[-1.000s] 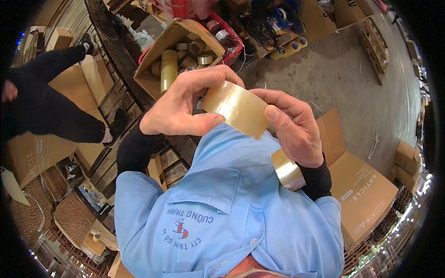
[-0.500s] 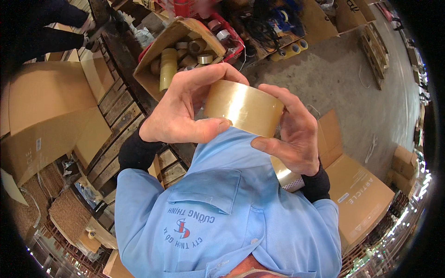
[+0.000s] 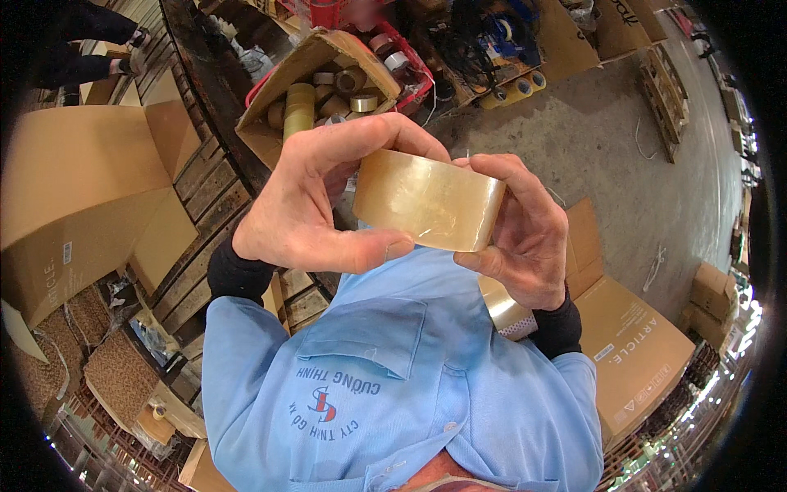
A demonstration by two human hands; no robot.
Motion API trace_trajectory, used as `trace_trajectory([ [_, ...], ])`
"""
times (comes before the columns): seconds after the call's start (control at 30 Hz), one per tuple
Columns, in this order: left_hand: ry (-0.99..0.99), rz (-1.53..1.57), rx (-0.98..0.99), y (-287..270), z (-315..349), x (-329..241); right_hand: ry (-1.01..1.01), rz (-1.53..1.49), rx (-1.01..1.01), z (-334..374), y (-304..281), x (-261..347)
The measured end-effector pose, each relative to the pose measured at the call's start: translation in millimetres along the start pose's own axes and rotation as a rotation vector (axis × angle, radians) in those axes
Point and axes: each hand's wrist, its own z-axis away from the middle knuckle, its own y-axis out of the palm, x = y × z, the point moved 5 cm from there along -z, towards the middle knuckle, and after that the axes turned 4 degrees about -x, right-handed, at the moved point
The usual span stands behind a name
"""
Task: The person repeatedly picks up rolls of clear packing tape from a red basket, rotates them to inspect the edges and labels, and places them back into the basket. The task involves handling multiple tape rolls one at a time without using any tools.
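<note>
Between my two hands, in front of my chest, is a wide roll of clear, yellowish packing tape [image 3: 430,201]. My left hand [image 3: 328,193] curls round its left side, thumb along the lower edge and fingers over the top. On the right side, my right hand [image 3: 525,230] grips it with the thumb below and the fingers behind. Below my right wrist a second roll of tape [image 3: 504,307] shows in part; what holds it there is hidden. Beyond my left hand stands an open cardboard box [image 3: 262,135] with several tape rolls inside.
A red crate [image 3: 418,61] holding more rolls adjoins that box. Large cardboard cartons lie on the left [image 3: 90,172] and right [image 3: 635,353]. A wooden pallet [image 3: 662,98] rests on the concrete floor. At the upper left a person's legs [image 3: 94,41] stand near the slatted wooden platform [image 3: 209,184].
The tape roll has tilted and shifted slightly down, with both hands still round it. My left hand has moved a little left. The person's feet at the upper left have moved.
</note>
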Motion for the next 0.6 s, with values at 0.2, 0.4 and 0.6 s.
trace_trajectory([
  [0.2,0.041,-0.067,0.049,2,-2,-3,-0.098,0.077,0.036,-1,0,6],
  [0.4,-0.026,0.000,0.034,-1,0,5,-0.075,0.108,0.038,1,-1,11],
  [0.6,-0.125,-0.050,-0.018,5,3,5,-0.086,0.278,0.024,2,1,13],
])
